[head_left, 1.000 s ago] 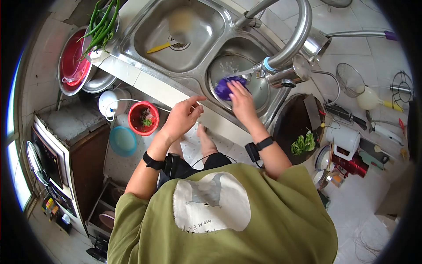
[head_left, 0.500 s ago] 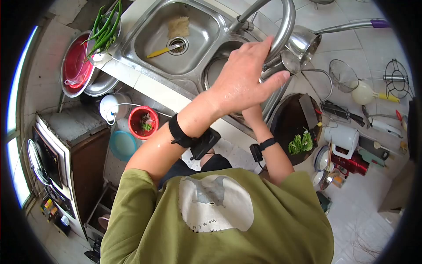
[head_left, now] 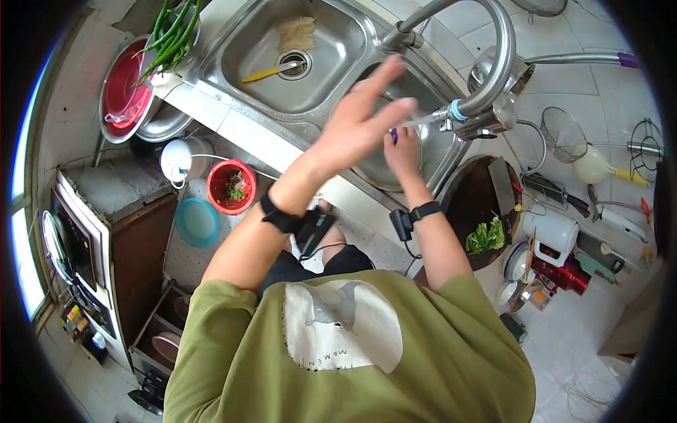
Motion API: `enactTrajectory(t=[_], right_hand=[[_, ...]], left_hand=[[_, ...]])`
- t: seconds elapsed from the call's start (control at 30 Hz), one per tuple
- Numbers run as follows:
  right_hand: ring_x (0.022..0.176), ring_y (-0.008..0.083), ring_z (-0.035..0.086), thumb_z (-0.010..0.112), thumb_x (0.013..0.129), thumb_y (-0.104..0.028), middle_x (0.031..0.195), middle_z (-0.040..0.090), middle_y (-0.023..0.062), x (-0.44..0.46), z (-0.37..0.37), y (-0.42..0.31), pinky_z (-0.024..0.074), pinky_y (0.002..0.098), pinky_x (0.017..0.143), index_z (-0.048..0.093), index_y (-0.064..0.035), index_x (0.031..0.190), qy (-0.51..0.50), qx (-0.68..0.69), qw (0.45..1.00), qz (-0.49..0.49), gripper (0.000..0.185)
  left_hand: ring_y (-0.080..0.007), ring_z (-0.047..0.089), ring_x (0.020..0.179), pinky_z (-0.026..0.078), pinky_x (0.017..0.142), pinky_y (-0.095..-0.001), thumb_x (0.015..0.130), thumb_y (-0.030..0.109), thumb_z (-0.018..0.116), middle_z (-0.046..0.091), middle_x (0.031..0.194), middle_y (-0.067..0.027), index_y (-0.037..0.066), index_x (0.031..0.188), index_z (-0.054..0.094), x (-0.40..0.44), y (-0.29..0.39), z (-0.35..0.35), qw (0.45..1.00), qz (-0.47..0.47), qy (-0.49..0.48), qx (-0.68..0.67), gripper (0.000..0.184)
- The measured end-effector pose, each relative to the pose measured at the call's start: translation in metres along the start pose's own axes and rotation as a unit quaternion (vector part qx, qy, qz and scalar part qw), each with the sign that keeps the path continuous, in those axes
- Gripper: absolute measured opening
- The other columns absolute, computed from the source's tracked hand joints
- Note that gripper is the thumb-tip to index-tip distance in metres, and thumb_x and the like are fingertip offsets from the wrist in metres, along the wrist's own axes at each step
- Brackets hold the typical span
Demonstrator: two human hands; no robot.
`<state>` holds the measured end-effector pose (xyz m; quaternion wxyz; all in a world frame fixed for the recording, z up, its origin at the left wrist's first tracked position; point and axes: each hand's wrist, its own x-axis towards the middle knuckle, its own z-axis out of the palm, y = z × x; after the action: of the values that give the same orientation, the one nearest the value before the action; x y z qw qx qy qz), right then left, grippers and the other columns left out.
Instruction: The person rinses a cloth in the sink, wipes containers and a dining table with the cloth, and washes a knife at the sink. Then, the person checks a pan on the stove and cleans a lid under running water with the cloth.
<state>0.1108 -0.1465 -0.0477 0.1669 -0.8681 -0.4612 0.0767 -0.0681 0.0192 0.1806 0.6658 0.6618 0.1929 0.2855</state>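
My left hand (head_left: 356, 123) is raised over the near edge of the sinks, blurred, its fingers apart and holding nothing. Beyond it, in the right sink basin (head_left: 441, 151), my right hand (head_left: 403, 151) is closed around a purple thing (head_left: 393, 134), of which only a small part shows. Beside that hand, a thin stream of water runs from the faucet (head_left: 451, 113). A yellow-handled knife (head_left: 264, 73) lies by the drain of the left basin, near a tan cloth-like piece (head_left: 296, 33).
Green peppers (head_left: 171, 39) rest at the upper left above a red basin (head_left: 125, 88). A red bucket (head_left: 231, 187) and a blue basin (head_left: 197, 222) stand below. Right of the sink are a round board (head_left: 469, 201) with chopped greens (head_left: 485, 237), a cleaver and a wire strainer (head_left: 562, 130).
My left hand rose, reached toward the faucet, then drew back left. My right hand, earlier spread on the purple thing, is now closed on it. The faucet spout has swung back right.
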Motion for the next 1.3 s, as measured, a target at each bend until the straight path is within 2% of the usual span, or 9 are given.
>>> enactTrajectory(t=[0.07, 0.27, 0.37, 0.47, 0.67, 0.83, 1.03, 1.2, 1.3], right_hand=[[0.137, 0.0435, 0.048, 0.066, 0.098, -0.02, 0.149, 0.051, 0.0216, -0.008, 0.009, -0.007, 0.0445, 0.058, 0.107, 0.052, -0.007, 0.152, 0.075, 0.0, 0.997, -0.032, 0.057], [0.131, 0.0413, 0.053, 0.065, 0.098, -0.025, 0.139, 0.06, 0.0165, 0.017, -0.016, -0.023, 0.0465, 0.0589, 0.106, 0.062, -0.0096, 0.143, -0.032, -0.065, 0.996, 0.048, 0.047], [0.123, 0.0391, 0.06, 0.06, 0.1, -0.027, 0.132, 0.067, 0.0139, 0.051, -0.023, -0.041, 0.0483, 0.0553, 0.105, 0.07, -0.0134, 0.131, -0.13, -0.23, 0.963, 0.047, 0.036], [0.123, 0.0365, 0.063, 0.058, 0.1, -0.029, 0.131, 0.069, 0.0129, 0.08, -0.002, -0.029, 0.0493, 0.0538, 0.104, 0.073, -0.0138, 0.122, -0.079, -0.188, 0.979, 0.013, 0.031], [0.152, 0.0313, 0.041, 0.056, 0.105, -0.033, 0.163, 0.047, 0.0116, -0.029, -0.017, -0.046, 0.0338, 0.0553, 0.119, 0.046, -0.0138, 0.159, -0.015, -0.023, 0.997, -0.069, 0.058], [0.147, 0.0393, 0.045, 0.054, 0.107, -0.033, 0.162, 0.047, 0.0146, 0.028, -0.012, -0.03, 0.0371, 0.0614, 0.116, 0.049, -0.0176, 0.158, -0.088, -0.037, 0.995, -0.029, 0.054], [0.136, 0.0416, 0.056, 0.052, 0.107, -0.032, 0.152, 0.055, 0.0213, 0.098, 0.031, -0.004, 0.0416, 0.0501, 0.117, 0.056, -0.0074, 0.151, -0.149, -0.031, 0.986, 0.064, 0.05], [0.143, 0.038, 0.051, 0.056, 0.106, -0.023, 0.154, 0.055, 0.0173, -0.009, -0.039, -0.049, 0.0412, 0.0531, 0.115, 0.05, -0.0114, 0.155, -0.067, -0.057, 0.987, -0.131, 0.051], [0.142, 0.0355, 0.053, 0.058, 0.106, -0.024, 0.153, 0.058, 0.0153, -0.051, -0.062, -0.051, 0.0357, 0.05, 0.12, 0.05, -0.0122, 0.155, -0.096, 0.027, 0.992, -0.079, 0.051]], left_hand=[[-0.0259, 0.049, 0.147, 0.035, 0.123, -0.0403, 0.108, 0.035, 0.061, 0.054, 0.16, -0.0149, 0.008, 0.167, 0.035, -0.028, -0.022, -0.02, 0.997, -0.078, 0.008, 0.029, 0.07], [-0.0232, 0.054, 0.139, 0.04, 0.119, -0.0379, 0.11, 0.032, 0.06, 0.061, 0.152, -0.012, 0.008, 0.166, 0.036, -0.088, -0.06, -0.019, 0.969, -0.233, 0.039, -0.071, 0.066], [-0.0223, 0.058, 0.134, 0.043, 0.116, -0.0375, 0.11, 0.031, 0.06, 0.064, 0.147, -0.0118, 0.007, 0.165, 0.038, -0.094, -0.06, -0.01, 0.971, -0.23, 0.025, -0.058, 0.065], [-0.0213, 0.061, 0.129, 0.046, 0.113, -0.0374, 0.11, 0.03, 0.06, 0.067, 0.143, -0.0119, 0.006, 0.165, 0.039, -0.095, -0.041, -0.006, 0.975, -0.22, -0.002, -0.015, 0.064], [-0.0191, 0.064, 0.123, 0.048, 0.108, -0.0354, 0.109, 0.028, 0.061, 0.07, 0.136, -0.0107, 0.006, 0.164, 0.039, -0.116, -0.056, -0.031, 0.978, -0.207, 0.02, -0.019, 0.064], [-0.0171, 0.07, 0.105, 0.055, 0.095, -0.0334, 0.106, 0.022, 0.063, 0.075, 0.124, -0.0103, 0.003, 0.162, 0.042, -0.128, -0.054, -0.038, 0.975, -0.212, 0.057, -0.03, 0.062], [-0.0165, 0.071, 0.098, 0.056, 0.091, -0.0312, 0.108, 0.022, 0.062, 0.074, 0.117, -0.0096, 0.001, 0.162, 0.04, -0.129, -0.044, -0.038, 0.972, -0.21, 0.079, -0.069, 0.063], [-0.0162, 0.069, 0.101, 0.054, 0.094, -0.0322, 0.109, 0.024, 0.061, 0.072, 0.118, -0.0104, 0.001, 0.163, 0.038, -0.124, -0.045, -0.036, 0.965, -0.252, 0.041, -0.057, 0.064], [-0.0167, 0.067, 0.103, 0.053, 0.099, -0.0337, 0.11, 0.026, 0.06, 0.071, 0.121, -0.0114, 0.002, 0.164, 0.037, -0.105, -0.049, -0.031, 0.967, -0.249, 0.018, -0.059, 0.064]])
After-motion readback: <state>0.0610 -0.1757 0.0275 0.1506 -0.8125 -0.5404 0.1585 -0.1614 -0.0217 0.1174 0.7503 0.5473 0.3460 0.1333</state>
